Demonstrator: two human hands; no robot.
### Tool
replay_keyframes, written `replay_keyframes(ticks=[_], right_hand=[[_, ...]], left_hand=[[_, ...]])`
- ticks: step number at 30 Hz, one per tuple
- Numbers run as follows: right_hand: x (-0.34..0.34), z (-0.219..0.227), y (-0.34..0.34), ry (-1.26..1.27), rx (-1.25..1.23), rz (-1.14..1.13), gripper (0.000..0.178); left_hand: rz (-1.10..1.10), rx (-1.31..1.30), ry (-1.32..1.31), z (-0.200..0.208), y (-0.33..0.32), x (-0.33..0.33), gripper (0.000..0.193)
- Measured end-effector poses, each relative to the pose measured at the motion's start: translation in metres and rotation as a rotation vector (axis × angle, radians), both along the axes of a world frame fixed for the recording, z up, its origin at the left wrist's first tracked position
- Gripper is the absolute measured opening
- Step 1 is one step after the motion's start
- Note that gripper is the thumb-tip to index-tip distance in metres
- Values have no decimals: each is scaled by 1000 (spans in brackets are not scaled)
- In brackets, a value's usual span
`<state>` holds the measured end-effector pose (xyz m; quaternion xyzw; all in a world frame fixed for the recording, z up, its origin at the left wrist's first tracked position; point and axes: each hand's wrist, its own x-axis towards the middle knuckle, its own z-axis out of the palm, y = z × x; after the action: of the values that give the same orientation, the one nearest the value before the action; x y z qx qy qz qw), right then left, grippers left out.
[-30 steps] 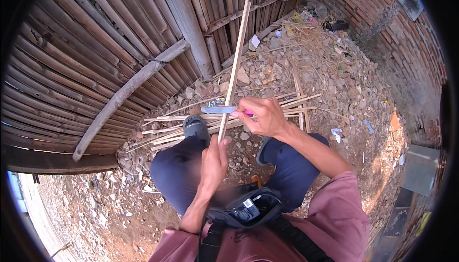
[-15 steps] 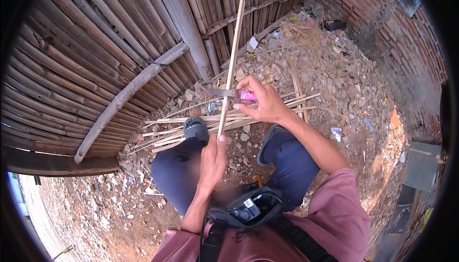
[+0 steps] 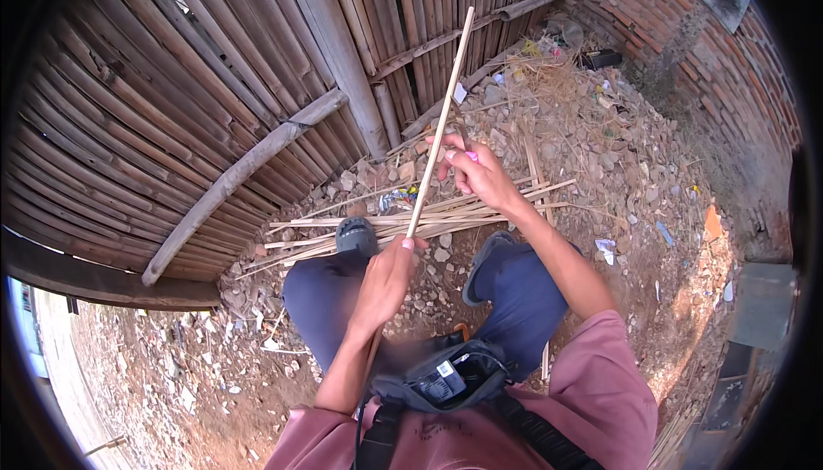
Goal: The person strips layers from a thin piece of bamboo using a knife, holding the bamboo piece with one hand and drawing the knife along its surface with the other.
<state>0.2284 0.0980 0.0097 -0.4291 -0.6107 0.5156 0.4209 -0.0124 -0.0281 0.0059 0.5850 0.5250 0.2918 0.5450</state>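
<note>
A long, pale split-bamboo strip slants up and away in front of me. My left hand is closed around its lower part, and the tail end runs down past my wrist. In my right hand is a knife with a dark blade and a pink handle, mostly covered by my fingers. The blade points upward beside the strip. My right fingertips are at the strip's right side; whether they touch it I cannot tell.
Several similar strips lie piled on the stony ground beyond my feet. A bamboo wall with a curved pole rises at the left. A brick wall stands at the far right. An open dark waist bag sits at my lap.
The knife has turned from lying across the strip to pointing upward. The strip's upper end has swung right, and my left hand has shifted slightly right with it.
</note>
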Motion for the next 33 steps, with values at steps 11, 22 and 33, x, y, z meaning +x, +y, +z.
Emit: replay_keyframes(ticks=[11, 22, 33], right_hand=[[18, 46, -23, 270, -72, 30, 27], [34, 37, -56, 354, -147, 140, 23], [53, 1, -48, 191, 46, -44, 15]], left_hand=[[-163, -395, -447, 28, -2, -11, 56], [-50, -199, -249, 35, -4, 6, 35], [113, 7, -127, 28, -8, -5, 39]])
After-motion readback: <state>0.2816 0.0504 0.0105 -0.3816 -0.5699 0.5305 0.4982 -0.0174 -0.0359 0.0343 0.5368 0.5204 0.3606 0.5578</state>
